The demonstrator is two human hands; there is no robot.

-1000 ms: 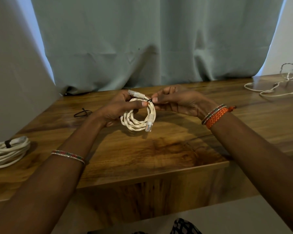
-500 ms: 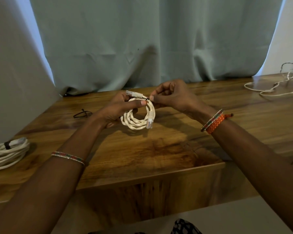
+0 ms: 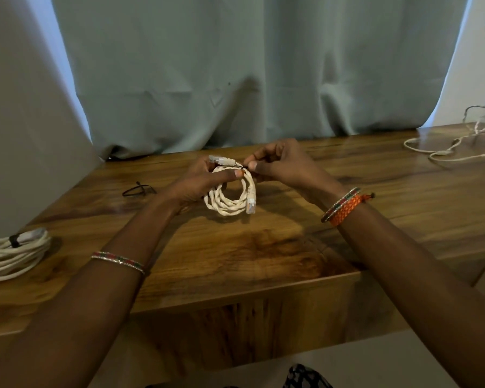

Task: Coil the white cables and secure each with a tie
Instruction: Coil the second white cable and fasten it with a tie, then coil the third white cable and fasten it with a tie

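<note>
1. The coil [image 3: 230, 196] hangs in mid-scene just above the desk [image 3: 263, 256], gripped at its top by the left hand [image 3: 200, 183], whose thumb lies across the loops while the fingers curl behind.
2. The right hand [image 3: 280, 163] pinches a thin black tie [image 3: 242, 165] at the top of the coil, thumb and forefinger closed on it, the other fingers curled in.
3. The cable looks light and springy, judging by its twisted strands; the loops would likely fan apart if let go, so the best hold is where all the turns cross, at the top under the left thumb.
4. The two plugs, one [image 3: 221, 160] sticking out at the top and one [image 3: 251, 201] hanging on the right side, are stiff, clear plastic and probably easy to snap at the clip; better to hold the cord than these.
5. The tie seems thin and pliable and small to grip, so it calls for fingertips.
6. Count of white cables: three. One is in hand, one bundle [image 3: 11, 256] lies at the near left edge of the desk with a dark tie round it, and one loose cable [image 3: 454, 148] sprawls at the far right, not yet coiled.
7. Count of ties seen: three. One is being fitted, one is on the left bundle, and one spare [image 3: 137, 189] lies on the desk left of the hands.
</note>
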